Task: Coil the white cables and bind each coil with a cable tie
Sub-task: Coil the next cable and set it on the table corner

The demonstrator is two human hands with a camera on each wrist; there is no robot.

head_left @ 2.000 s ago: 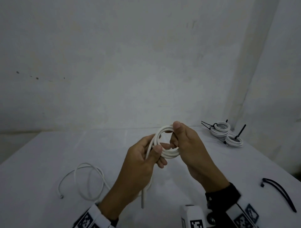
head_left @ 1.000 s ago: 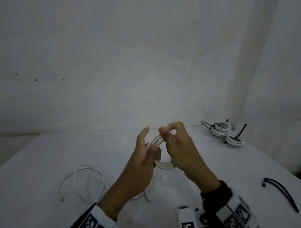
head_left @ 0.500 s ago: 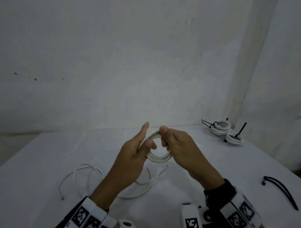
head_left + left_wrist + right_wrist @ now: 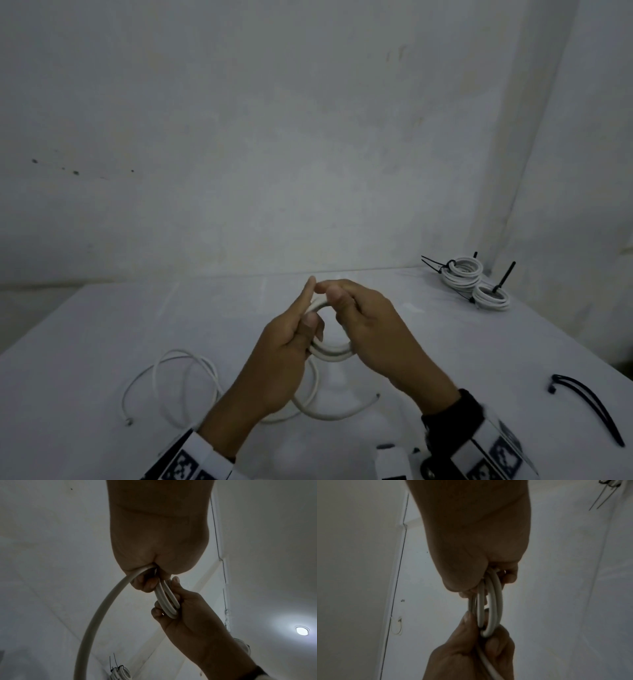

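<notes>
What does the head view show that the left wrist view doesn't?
Head only: the loose black cable ties at the table's right edge, a second uncoiled white cable at the left, and the coil's free tail end lying on the table.
Left wrist only: a lit ceiling lamp, and the coil's turns seen edge-on.
Both: the left hand and right hand gripping the coil, and the finished tied coils.

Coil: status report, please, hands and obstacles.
Left hand and right hand both grip coil. Tail unwound on table. No tie on. Nothing obstructing.
</notes>
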